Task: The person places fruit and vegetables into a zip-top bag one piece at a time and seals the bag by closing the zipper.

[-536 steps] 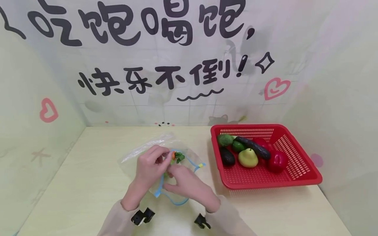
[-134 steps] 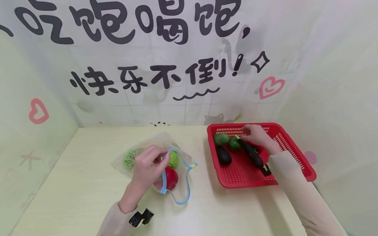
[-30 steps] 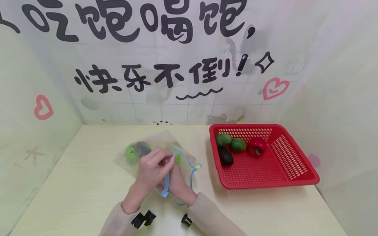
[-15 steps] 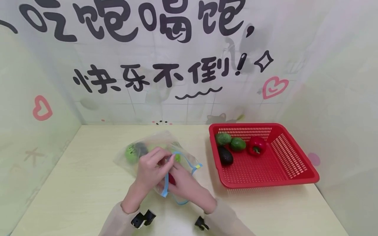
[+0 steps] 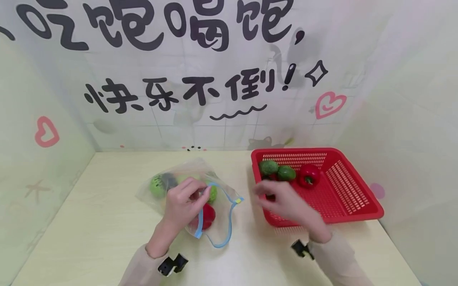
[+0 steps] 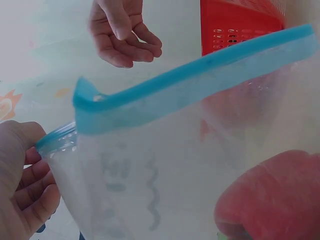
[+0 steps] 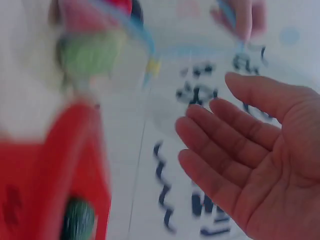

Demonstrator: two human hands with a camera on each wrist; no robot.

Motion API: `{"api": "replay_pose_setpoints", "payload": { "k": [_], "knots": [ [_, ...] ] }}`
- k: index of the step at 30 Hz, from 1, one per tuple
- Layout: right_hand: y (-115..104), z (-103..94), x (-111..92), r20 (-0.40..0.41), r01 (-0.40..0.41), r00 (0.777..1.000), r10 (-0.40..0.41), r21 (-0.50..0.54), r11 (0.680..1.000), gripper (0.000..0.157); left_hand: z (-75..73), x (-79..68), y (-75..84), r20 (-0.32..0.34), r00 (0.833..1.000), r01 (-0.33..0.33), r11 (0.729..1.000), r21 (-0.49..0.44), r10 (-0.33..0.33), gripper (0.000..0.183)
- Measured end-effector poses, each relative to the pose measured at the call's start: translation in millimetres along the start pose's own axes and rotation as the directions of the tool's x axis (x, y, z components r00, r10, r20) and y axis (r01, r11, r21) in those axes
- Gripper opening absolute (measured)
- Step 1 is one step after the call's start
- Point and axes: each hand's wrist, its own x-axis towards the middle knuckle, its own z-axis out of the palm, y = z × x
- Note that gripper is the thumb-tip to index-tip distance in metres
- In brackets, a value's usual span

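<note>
My left hand [image 5: 186, 200] pinches the blue zip edge of a clear zip bag [image 5: 223, 214] lying on the table, its mouth held apart. Inside the bag are a red bell pepper [image 5: 207, 216], a bumpy green piece [image 5: 212, 194], a green piece with dark marks [image 5: 157, 186] and a dark, blurry shape [image 5: 169, 180]. The left wrist view shows the pepper [image 6: 270, 197] behind the plastic. With nothing in it, my right hand [image 5: 286, 201] hovers by the near left rim of the red basket [image 5: 323, 219]; its fingers look loosely extended in the right wrist view.
In the basket lie a bumpy green avocado-like item [image 5: 268, 167], a smooth green one [image 5: 286, 173] and a red bell pepper [image 5: 309, 175]. A dark item [image 5: 270, 197] is mostly behind my right hand. A printed wall [image 5: 222, 135] stands behind the table.
The right hand has come out of the bag and moved right to the basket's edge. The eggplant and yellow pear seen earlier are no longer in the basket. The left hand stays at the bag.
</note>
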Motion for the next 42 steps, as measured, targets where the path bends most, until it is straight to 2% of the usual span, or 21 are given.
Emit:
{"api": "replay_pose_setpoints", "payload": {
  "k": [2, 5, 8, 11, 14, 16, 19, 22, 26, 30, 33, 37, 40, 42],
  "knots": [
    [16, -18.1, 1, -0.082, -0.104, 0.991, 0.102, -0.024, 0.994, 0.026, -0.3, 0.1, -0.4, -0.007, 1.0, -0.002, 1.0, -0.004, 0.002, 0.028],
    [42, -43.3, 4, -0.16, -0.246, 0.96, 0.229, -0.097, 0.964, 0.029, -1.1, 0.0, -1.3, -0.012, 1.0, -0.006, 1.0, 0.003, 0.006, 0.029],
    [68, -65.4, 4, -0.168, -0.386, 0.918, 0.36, -0.165, 0.907, 0.039, -1.7, 0.1, -1.9, -0.012, 1.0, -0.009, 1.0, 0.012, 0.01, 0.03],
    [92, -81.7, 2, -0.146, -0.507, 0.861, 0.487, -0.182, 0.842, 0.047, -1.4, 0.5, -1.8, -0.006, 1.0, -0.013, 1.0, 0.014, 0.013, 0.03],
    [111, -91.3, 2, -0.116, -0.575, 0.817, 0.564, -0.214, 0.789, 0.053, -1.7, 0.7, -1.6, -0.003, 1.0, -0.015, 1.0, 0.017, 0.015, 0.028],
    [121, -94.5, 2, -0.089, -0.591, 0.804, 0.588, -0.233, 0.772, 0.056, -2.5, 0.7, -1.5, 0.002, 1.0, -0.012, 1.0, 0.016, 0.012, 0.028],
    [134, -96.8, 2, -0.047, -0.608, 0.788, 0.614, -0.22, 0.763, 0.059, -3.7, 0.3, -1.7, 0.017, 1.0, -0.002, 1.0, 0.022, 0.002, 0.028],
    [146, -97.7, 2, -0.015, -0.622, 0.777, 0.63, -0.174, 0.763, 0.059, -4.6, 0.3, -1.5, 0.026, 1.0, 0.0, 1.0, 0.029, -0.001, 0.029],
    [158, -97.2, 0, 0.037, -0.655, 0.748, 0.662, -0.119, 0.746, 0.061, -5.7, 0.6, -1.3, 0.025, 1.0, -0.004, 1.0, 0.026, 0.004, 0.028],
    [166, -95.5, -1, 0.104, -0.678, 0.719, 0.687, -0.11, 0.727, 0.064, -6.5, 0.4, -1.0, 0.025, 1.0, -0.004, 1.0, 0.015, 0.003, 0.026],
    [173, -94.9, -2, 0.131, -0.662, 0.727, 0.674, -0.123, 0.739, 0.065, -6.4, 0.4, -0.9, 0.026, 1.0, -0.003, 1.0, 0.016, 0.002, 0.026],
    [179, -94.3, -4, 0.135, -0.631, 0.75, 0.647, -0.147, 0.762, 0.066, -6.4, -0.3, -1.2, 0.027, 1.0, 0.002, 1.0, 0.023, -0.002, 0.027],
    [180, -92.9, -5, 0.141, -0.632, 0.748, 0.649, -0.146, 0.761, 0.065, -6.3, -0.3, -1.3, 0.027, 1.0, 0.002, 1.0, 0.019, -0.002, 0.027],
    [179, -92.1, -4, 0.15, -0.65, 0.733, 0.664, -0.134, 0.748, 0.064, -6.2, -0.4, -1.5, 0.027, 1.0, 0.005, 1.0, 0.017, -0.005, 0.027]
  ]
}}
